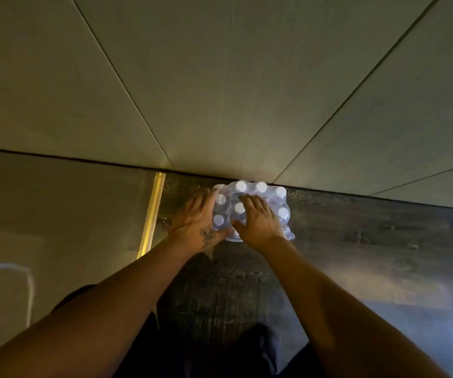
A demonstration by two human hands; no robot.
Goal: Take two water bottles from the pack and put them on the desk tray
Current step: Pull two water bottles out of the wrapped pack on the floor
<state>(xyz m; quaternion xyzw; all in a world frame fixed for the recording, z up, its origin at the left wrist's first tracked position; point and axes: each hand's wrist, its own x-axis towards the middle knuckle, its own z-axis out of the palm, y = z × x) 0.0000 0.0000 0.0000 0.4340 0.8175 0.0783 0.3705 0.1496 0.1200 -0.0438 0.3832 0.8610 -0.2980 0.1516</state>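
Both hands reaching down onto a shrink-wrapped pack of water bottles (pixel 250 211) standing on a dark wood-grain floor (pixel 356 241), pushed up against a pale panelled wall (pixel 220 91). Left hand (pixel 196 222), tattooed on the back, lying open along the pack's left side, fingers extended against the plastic. Right hand (pixel 258 222) spread flat over the top, fingers splayed across the white caps (pixel 240 186), gripping nothing yet. No bottle freed; desk tray not in view. Best handled, by judgement, by steadying the pack with the left hand while tearing the film with the right, then lifting one bottle by the neck to avoid tipping its neighbours. No brand, label or writing legible; dim light, clear film and plain caps only.
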